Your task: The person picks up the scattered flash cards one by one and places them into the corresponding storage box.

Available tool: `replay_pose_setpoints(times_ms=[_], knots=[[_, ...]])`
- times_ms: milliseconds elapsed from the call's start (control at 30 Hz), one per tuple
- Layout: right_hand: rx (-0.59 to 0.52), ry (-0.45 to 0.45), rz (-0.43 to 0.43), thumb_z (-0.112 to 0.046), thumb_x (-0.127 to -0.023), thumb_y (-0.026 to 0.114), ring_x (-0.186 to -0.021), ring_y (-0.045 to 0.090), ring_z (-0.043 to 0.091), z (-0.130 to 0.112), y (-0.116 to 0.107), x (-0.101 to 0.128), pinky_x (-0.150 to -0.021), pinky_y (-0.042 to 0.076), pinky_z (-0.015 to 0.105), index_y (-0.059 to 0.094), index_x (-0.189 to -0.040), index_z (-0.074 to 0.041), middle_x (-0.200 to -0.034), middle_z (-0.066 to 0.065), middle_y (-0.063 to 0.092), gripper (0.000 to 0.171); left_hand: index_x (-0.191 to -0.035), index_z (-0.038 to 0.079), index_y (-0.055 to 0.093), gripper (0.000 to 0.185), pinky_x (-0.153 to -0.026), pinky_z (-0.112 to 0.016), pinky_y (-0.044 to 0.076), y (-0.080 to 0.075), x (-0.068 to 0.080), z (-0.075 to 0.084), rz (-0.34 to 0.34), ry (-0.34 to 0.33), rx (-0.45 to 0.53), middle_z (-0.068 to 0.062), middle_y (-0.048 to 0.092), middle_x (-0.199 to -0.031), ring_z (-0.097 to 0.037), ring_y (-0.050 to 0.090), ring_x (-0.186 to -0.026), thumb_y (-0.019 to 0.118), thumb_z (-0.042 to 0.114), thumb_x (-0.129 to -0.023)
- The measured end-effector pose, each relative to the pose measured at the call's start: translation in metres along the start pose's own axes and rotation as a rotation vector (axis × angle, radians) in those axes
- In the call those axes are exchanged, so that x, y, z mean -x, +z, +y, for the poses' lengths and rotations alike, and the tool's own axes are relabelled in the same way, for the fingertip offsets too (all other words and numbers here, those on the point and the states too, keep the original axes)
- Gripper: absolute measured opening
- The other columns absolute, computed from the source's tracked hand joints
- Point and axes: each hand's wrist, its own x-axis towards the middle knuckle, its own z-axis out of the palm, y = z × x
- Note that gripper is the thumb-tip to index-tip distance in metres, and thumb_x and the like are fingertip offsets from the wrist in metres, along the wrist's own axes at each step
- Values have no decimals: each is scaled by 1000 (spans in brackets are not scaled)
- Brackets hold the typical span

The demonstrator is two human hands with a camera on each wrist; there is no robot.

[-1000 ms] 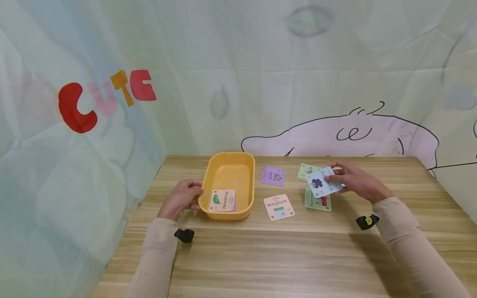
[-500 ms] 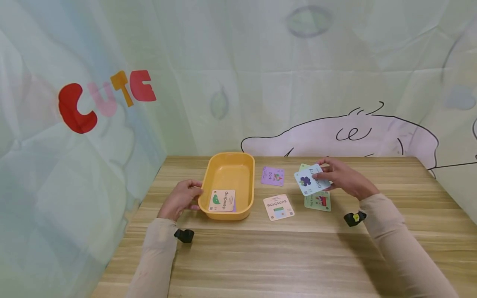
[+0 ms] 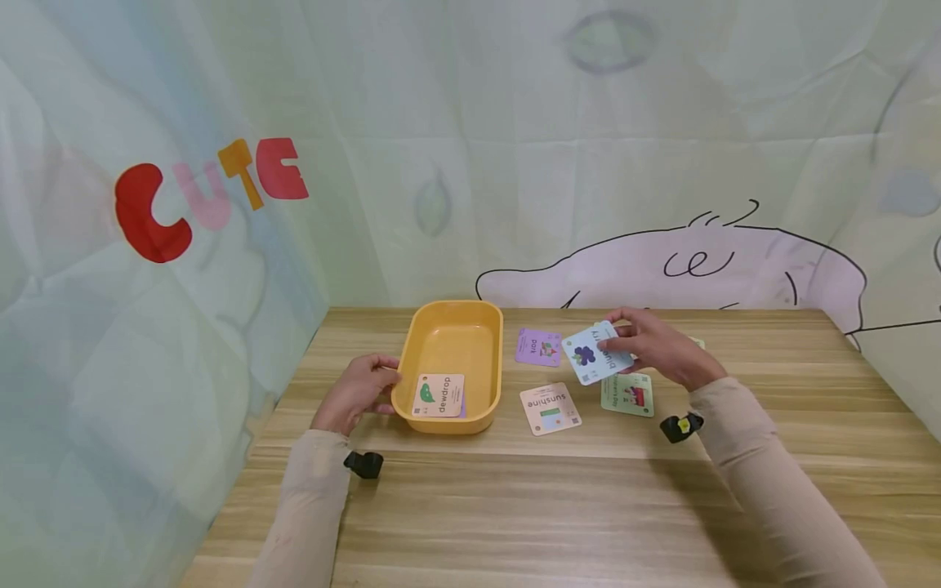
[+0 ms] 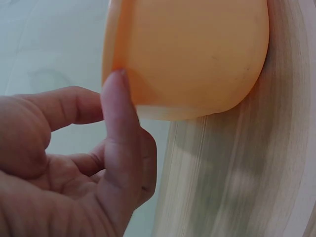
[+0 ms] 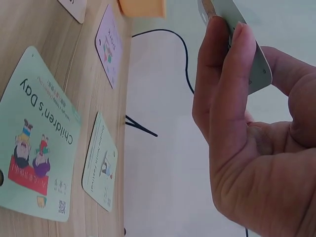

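My left hand (image 3: 356, 392) pinches the left wall of a yellow plastic bin (image 3: 497, 359) near its front corner; thumb and finger show at the rim in the left wrist view. A cream "dewdrop" card (image 3: 439, 395) lies inside, with a bit of purple card under it. My right hand (image 3: 662, 347) pinches a light blue "blueberry" card (image 3: 591, 353) by its right edge, held above the table. Below that hand lie a green "Children's Day" card (image 5: 42, 143) and a second green festival card (image 5: 101, 165), the latter mostly hidden in the head view.
A purple "park" card (image 3: 537, 347) and a cream "sunshine" card (image 3: 550, 408) lie on the wooden table (image 3: 515, 506), between the bin and the green cards. A printed curtain (image 3: 412, 163) hangs behind the table and along its left side.
My right hand has carried the blueberry card leftward, off the green cards and close to the park card. My left hand and the bin have stayed in place.
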Motion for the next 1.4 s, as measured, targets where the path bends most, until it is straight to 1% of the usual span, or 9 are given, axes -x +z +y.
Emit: replay_pose_setpoints(times_ms=[233, 433, 600, 733, 900, 1000, 1133, 1267, 1400], knots=[[-7, 2, 10, -12, -99, 63, -97, 69, 27, -5, 7, -4, -83, 62, 41, 42, -136, -1, -125, 24, 61, 44, -134, 0, 54, 33, -66, -33, 63, 0, 0, 1, 0, -4, -3, -18, 58, -120, -22, 62, -92, 54, 13, -104], [-23, -2, 30, -12, -98, 64, -97, 70, 27, -8, 12, -8, -83, 62, 42, 43, -134, -1, -127, 25, 61, 43, -134, -1, 54, 33, -66, -35, 63, 0, 1, 0, -1, 6, -7, -18, 59, -120, -22, 63, -92, 54, 13, -103], [-29, -14, 28, -12, -98, 64, -96, 70, 26, -9, 16, -11, -83, 62, 42, 43, -133, -2, -125, 24, 62, 42, -134, -1, 54, 33, -67, -36, 64, 0, 0, 0, -4, 8, -3, -18, 59, -120, -22, 63, -92, 55, 13, -103], [-34, -21, 25, -11, -98, 64, -97, 70, 26, -10, 20, -13, -86, 61, 46, 43, -134, -1, -126, 24, 61, 42, -134, 0, 54, 33, -67, -35, 63, -1, 0, -1, -7, 7, 1, -18, 59, -119, -22, 63, -91, 55, 14, -104], [-40, 3, 20, -11, -98, 64, -99, 69, 27, -13, 25, -16, -90, 60, 49, 43, -133, -2, -128, 25, 60, 42, -132, 1, 55, 32, -64, -32, 63, -1, 0, -2, 1, 6, 2, -17, 60, -117, -22, 63, -90, 56, 14, -103], [-43, 10, 10, -12, -98, 65, -100, 69, 28, -15, 27, -18, -91, 59, 50, 43, -133, -3, -129, 24, 60, 42, -131, 0, 55, 31, -65, -32, 63, -1, 0, -1, -1, 7, -1, -17, 60, -118, -22, 63, -90, 55, 14, -104], [-45, -4, -1, -12, -98, 65, -101, 69, 28, -17, 29, -21, -92, 58, 52, 43, -131, -4, -129, 24, 60, 41, -131, 1, 56, 31, -67, -32, 63, -1, 0, -1, 1, -9, -12, -17, 59, -120, -23, 63, -92, 56, 17, -104], [-53, -15, -4, -12, -98, 65, -101, 69, 28, -20, 31, -24, -89, 60, 49, 43, -129, -4, -127, 23, 61, 39, -132, 2, 56, 32, -69, -33, 63, -2, -1, 0, 6, -26, -22, -17, 58, -121, -24, 61, -95, 54, 19, -105], [-64, -17, -14, -11, -98, 66, -99, 69, 28, -22, 36, -26, -82, 62, 42, 45, -129, -5, -124, 22, 63, 38, -133, 2, 55, 32, -72, -34, 63, -2, -1, -1, 6, -40, -15, -16, 58, -120, -24, 61, -95, 53, 19, -105]])
